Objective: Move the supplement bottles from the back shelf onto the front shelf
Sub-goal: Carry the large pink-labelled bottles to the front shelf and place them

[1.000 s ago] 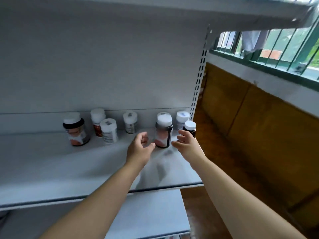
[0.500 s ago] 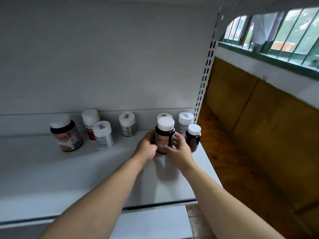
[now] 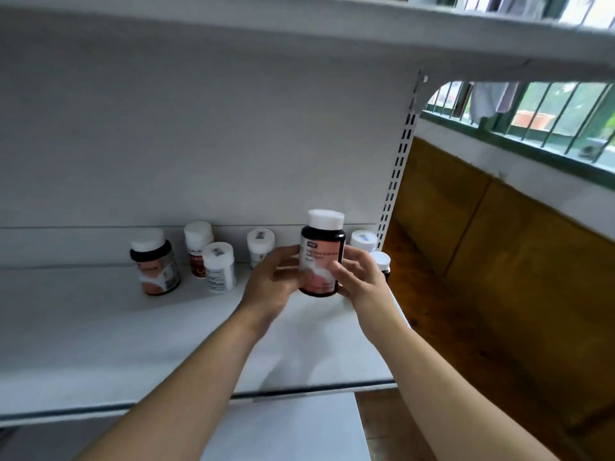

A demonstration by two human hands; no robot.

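Observation:
A dark supplement bottle [image 3: 321,257] with a white cap and pink label is held upright, lifted above the white shelf [image 3: 100,344]. My left hand [image 3: 271,281] grips its left side and my right hand [image 3: 357,277] grips its right side. Several other white-capped bottles stand along the back of the shelf: a wide dark one [image 3: 154,262], a red-labelled one [image 3: 197,246], a white one [image 3: 219,267], another white one [image 3: 260,244], and two at the right, a white one [image 3: 363,240] and a small dark one [image 3: 381,261] partly hidden by my right hand.
A white shelf board [image 3: 332,34] hangs overhead. A perforated upright post [image 3: 397,181] marks the shelf's right end. A lower shelf [image 3: 283,427] shows below the front edge. Brown floor and wall panels [image 3: 499,261] and a green barred window [image 3: 532,114] lie to the right.
Both hands closed around the pink-labelled bottle and lifted it off the shelf toward me. The camera tilted up, bringing the upper shelf into view.

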